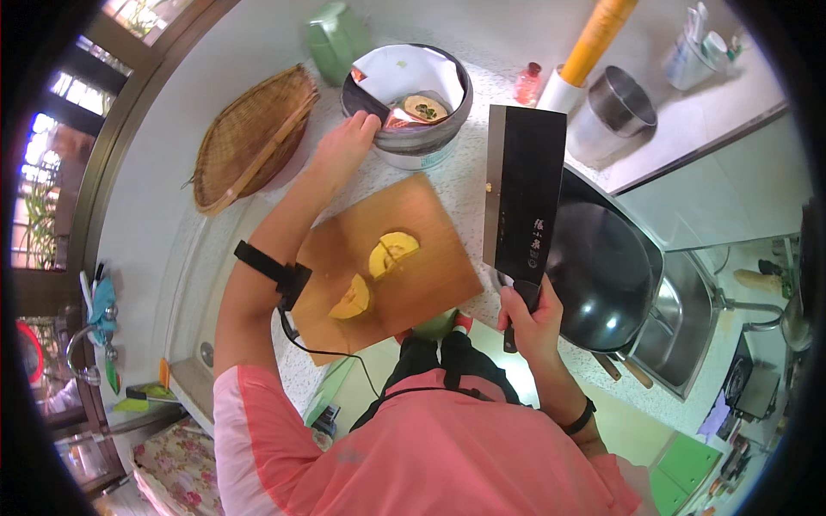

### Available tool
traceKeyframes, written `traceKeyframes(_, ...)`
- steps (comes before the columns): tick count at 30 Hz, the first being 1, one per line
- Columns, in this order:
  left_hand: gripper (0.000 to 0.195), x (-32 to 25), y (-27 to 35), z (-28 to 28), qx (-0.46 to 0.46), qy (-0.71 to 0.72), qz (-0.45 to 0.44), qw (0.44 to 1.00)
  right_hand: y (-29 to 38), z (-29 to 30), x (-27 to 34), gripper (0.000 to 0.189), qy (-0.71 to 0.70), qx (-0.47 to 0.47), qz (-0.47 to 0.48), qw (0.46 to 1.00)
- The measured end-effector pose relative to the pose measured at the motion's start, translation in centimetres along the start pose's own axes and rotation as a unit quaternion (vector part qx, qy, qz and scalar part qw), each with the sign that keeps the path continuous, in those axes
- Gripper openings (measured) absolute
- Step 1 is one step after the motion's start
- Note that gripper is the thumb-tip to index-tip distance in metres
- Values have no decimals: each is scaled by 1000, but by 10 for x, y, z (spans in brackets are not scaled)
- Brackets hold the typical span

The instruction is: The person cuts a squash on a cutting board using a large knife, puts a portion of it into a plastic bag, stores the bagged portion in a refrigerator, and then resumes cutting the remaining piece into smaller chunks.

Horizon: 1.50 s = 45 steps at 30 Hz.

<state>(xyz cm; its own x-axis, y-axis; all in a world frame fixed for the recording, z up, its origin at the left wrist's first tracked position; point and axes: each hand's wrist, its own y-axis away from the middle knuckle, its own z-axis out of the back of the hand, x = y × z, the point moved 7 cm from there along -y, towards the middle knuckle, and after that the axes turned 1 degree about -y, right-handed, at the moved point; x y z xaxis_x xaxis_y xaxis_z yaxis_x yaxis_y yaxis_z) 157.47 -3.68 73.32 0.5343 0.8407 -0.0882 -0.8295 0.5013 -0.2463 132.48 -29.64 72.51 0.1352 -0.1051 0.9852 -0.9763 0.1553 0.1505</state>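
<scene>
My right hand (534,319) grips the black handle of a wide cleaver (526,187), its blade pointing away from me and bearing bits of yellow flesh near the edge. My left hand (348,145) is at the near left rim of a lined bucket (419,158), its fingers bent over the liner; whether they pinch it is unclear. Inside the bucket lies a round cut piece with a dark, seedy centre (424,108). On the wooden cutting board (439,258) between my arms rest yellow pieces of squash or a similar fruit (390,255), with another wedge (352,300) nearer me.
A woven bamboo basket (255,142) stands left of the bucket, a green container (335,42) behind it. Right of the cleaver are a black wok (600,277), a metal sink (677,316), a steel cup (619,103) and a small red-capped bottle (528,84).
</scene>
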Motion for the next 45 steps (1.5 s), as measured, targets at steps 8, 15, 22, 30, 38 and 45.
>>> traceKeyframes(8,34,5,98,60,-157,41,-26,986,18,-45,-12,13,12,28,-9,999)
traceKeyframes(15,12,58,273,-62,60,206,150,965,31,-65,-16,13,24,41,-5,999)
traceKeyframes(22,15,35,283,-89,91,188,147,967,29,-65,-22,14,33,16,-10,999)
traceKeyframes(30,7,41,208,-26,-23,187,133,973,29,-48,-21,16,40,-6,-22,999)
traceKeyframes(38,9,56,21,68,-220,69,1,973,33,-24,-18,16,27,-19,-23,999)
traceKeyframes(45,12,55,29,67,-164,149,94,971,23,-15,-23,15,39,-17,-26,999)
